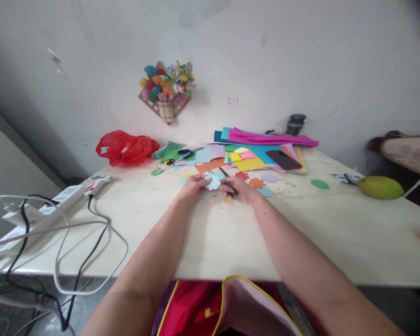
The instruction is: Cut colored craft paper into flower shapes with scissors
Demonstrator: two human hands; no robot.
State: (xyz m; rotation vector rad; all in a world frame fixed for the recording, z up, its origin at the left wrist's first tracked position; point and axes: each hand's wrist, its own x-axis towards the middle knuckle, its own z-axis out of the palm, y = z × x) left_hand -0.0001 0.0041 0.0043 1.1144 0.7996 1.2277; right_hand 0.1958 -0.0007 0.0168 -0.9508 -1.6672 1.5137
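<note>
Left hand [194, 185] pinches the flower [213, 181] at its left edge; right hand [241, 187], fingers curled, holds scissors [234, 190] at the flower's right.

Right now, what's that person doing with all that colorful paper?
The person's left hand holds a light blue paper flower, and the right hand has the black-handled scissors beside it. It's too small to tell whether the blades are cutting. A red flower and an orange flower lie on the table to the right, with little yellow scraps just below the hands. Colored sheets are spread farther back, near the wall.
</note>
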